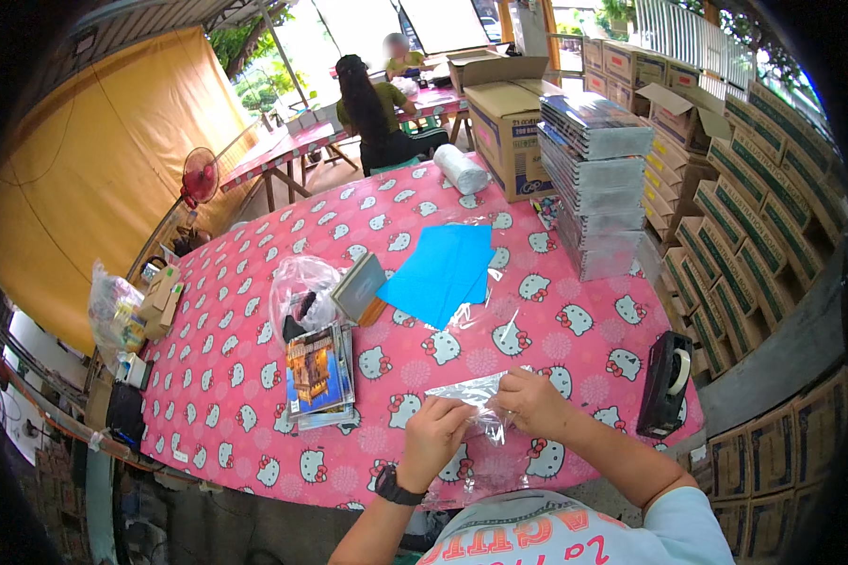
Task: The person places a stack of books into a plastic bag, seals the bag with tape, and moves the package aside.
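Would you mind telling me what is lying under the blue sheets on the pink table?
Clear plastic sleeves poke out from beneath the blue sheets, resting on the pink patterned tablecloth. How many sleeves there are, or anything else beneath, is covered by the sheets.

Both hands pinch a clear, glossy plastic sleeve (471,395), crinkled and thin. The tablecloth (254,282) under it looks like smooth pink printed vinyl. The tape dispenser (666,381) is black plastic; stacked boxes (754,207) are matt cardboard.
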`<state>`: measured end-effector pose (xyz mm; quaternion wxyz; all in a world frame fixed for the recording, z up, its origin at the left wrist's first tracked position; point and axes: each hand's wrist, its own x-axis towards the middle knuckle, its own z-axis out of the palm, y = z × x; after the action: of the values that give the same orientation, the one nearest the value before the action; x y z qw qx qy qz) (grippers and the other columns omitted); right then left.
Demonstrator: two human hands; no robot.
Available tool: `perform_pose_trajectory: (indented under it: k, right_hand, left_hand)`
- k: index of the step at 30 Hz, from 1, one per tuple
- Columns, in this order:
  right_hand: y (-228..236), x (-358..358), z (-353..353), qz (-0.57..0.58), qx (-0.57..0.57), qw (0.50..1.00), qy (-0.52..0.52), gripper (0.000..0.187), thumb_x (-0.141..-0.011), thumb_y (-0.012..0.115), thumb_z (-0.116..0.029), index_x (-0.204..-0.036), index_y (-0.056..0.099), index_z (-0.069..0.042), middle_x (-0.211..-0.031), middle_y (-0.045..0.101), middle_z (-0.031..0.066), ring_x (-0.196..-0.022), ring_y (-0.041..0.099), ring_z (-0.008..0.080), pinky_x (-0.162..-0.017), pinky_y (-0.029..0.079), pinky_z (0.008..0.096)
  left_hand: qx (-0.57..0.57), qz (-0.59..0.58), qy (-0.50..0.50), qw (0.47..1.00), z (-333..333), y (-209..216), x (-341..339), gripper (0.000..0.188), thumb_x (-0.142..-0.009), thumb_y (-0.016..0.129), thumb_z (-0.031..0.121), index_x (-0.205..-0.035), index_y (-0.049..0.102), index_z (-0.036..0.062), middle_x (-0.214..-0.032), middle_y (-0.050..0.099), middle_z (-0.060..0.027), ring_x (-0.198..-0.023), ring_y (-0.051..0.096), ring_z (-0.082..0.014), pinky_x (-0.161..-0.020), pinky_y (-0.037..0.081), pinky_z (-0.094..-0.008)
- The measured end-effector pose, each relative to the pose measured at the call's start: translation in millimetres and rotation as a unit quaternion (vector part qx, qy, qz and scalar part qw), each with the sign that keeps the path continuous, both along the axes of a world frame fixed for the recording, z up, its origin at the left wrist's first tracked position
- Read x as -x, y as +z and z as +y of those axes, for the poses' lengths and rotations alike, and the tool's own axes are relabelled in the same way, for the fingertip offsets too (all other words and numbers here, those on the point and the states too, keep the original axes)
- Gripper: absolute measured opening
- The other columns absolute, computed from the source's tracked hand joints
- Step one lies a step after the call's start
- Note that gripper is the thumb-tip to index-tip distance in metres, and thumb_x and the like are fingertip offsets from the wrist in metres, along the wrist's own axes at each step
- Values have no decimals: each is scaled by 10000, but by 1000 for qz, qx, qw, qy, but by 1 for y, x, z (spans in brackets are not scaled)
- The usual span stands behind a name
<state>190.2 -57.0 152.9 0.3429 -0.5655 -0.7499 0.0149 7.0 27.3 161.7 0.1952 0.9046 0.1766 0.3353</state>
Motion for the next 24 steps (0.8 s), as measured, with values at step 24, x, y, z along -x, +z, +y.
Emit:
perform_pose_trajectory:
  k: [24]
  right_hand:
    - [10, -29, 54, 112, -10, 988, -105, 112, -713, 646, -119, -753, 611, -20, -756, 563, 133, -757, 557, 301, -647, 443, 386]
  left_hand:
    - [113, -11, -42, 993, 75, 8, -57, 116, -721, 683, 124, -769, 654, 23, -696, 582, -117, -657, 563, -252, -595, 441, -346]
